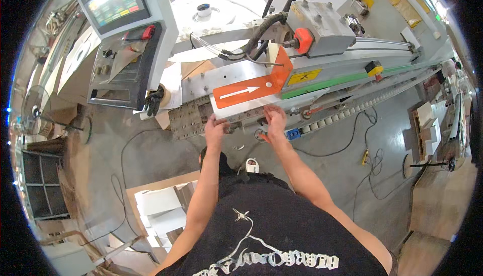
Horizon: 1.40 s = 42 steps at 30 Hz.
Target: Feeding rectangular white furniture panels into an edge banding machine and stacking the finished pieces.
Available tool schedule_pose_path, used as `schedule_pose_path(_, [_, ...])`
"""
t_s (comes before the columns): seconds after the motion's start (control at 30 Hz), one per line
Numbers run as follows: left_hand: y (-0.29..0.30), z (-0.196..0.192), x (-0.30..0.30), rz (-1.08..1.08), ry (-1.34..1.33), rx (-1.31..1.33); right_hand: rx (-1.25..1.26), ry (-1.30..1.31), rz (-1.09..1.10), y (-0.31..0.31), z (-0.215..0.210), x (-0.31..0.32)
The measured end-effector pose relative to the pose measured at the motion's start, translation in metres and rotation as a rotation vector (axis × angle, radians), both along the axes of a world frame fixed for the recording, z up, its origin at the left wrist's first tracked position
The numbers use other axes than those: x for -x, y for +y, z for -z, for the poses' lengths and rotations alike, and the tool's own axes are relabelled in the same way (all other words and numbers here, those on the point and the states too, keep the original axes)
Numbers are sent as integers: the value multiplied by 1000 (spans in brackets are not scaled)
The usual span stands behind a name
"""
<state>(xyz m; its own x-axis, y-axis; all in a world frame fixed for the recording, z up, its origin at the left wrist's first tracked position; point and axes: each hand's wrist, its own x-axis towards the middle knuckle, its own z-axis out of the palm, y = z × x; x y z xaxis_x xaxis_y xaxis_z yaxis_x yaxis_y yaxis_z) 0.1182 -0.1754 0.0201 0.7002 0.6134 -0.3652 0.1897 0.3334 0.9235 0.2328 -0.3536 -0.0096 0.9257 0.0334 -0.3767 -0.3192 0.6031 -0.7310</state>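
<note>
A flat white panel (236, 109) lies on the machine bed, partly under an orange guard plate (244, 92) marked with a white arrow. My left hand (215, 129) is closed at the panel's left front corner, fingers and thumb around its edge. Farther right, my right hand (274, 122) has its fingers bent over the panel's front edge near the end of the guard. The undersides of both grips are hidden. Left of the panel is a perforated metal bed (191, 120).
A control console (126, 39) with a screen stands at the left; a dark glove (154, 101) hangs beside it. A motor block (322, 28) with a red knob rises behind the guard. White boards (161, 208) are stacked at lower left. Cables (352, 137) cross the floor.
</note>
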Motion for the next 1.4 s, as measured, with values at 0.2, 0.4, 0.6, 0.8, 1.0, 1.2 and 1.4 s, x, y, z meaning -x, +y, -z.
schedule_pose_path(0.2, [-19, 16, -23, 255, -1, 72, 62, -6, -95, -37, 7, -16])
schedule_pose_path(0.4, [-3, -16, 22, -5, -135, -20, 241, -109, -404, -44, -52, 14])
schedule_pose_path(0.6, [86, 56, 184, -813, 378, -690, 148, 4, -572, -62, -15, 85])
schedule_pose_path(0.8, [133, 121, 334, -950, 1315, -225, 230, 164, -855, -46, -13, 140])
schedule_pose_path(1.0, [153, 155, 356, -927, 1379, 114, 307, 70, -992, -23, -24, 126])
schedule_pose_path(1.2, [159, 164, 366, -932, 1403, 197, 342, -13, -998, -4, -29, 114])
schedule_pose_path(1.4, [137, 137, 411, -967, 1035, 196, 359, -61, -1101, -4, -26, 131])
